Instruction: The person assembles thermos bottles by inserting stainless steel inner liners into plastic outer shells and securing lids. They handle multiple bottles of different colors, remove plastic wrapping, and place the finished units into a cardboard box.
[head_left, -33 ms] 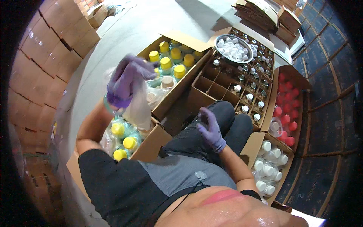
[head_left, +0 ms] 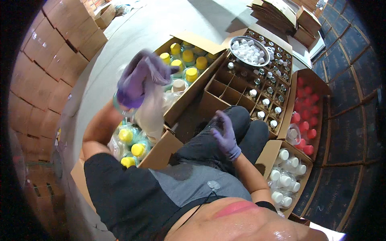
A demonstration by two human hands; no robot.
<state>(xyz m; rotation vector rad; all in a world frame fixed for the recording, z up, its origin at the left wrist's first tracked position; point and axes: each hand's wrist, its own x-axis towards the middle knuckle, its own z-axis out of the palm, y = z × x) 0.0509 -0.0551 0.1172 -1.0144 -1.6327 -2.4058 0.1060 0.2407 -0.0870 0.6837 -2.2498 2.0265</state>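
My left hand (head_left: 138, 82), in a purple glove, is raised over the box of yellow-capped bottles (head_left: 191, 74). Its fingers are bent around the top of a pale, translucent plastic bag (head_left: 150, 116), which hangs below it. Motion smears the fingertips, and I cannot make out whether anything is inside the bag. A beige cap (head_left: 179, 85) shows beside the bag among clear plastic. My right hand (head_left: 226, 138), also gloved in purple, hovers above my thigh with its fingers apart and nothing in it.
A divided carton (head_left: 229, 95) holds several glass bottles, some with white caps. On it rests a metal bowl (head_left: 232, 52) of white caps. Right of it stand boxes of red-capped bottles (head_left: 308, 150) and white-capped bottles (head_left: 283, 154). Stacked cartons (head_left: 48, 60) line the left.
My left hand has shifted slightly right, and the hanging bag has swung right with it. My right hand has risen very slightly.
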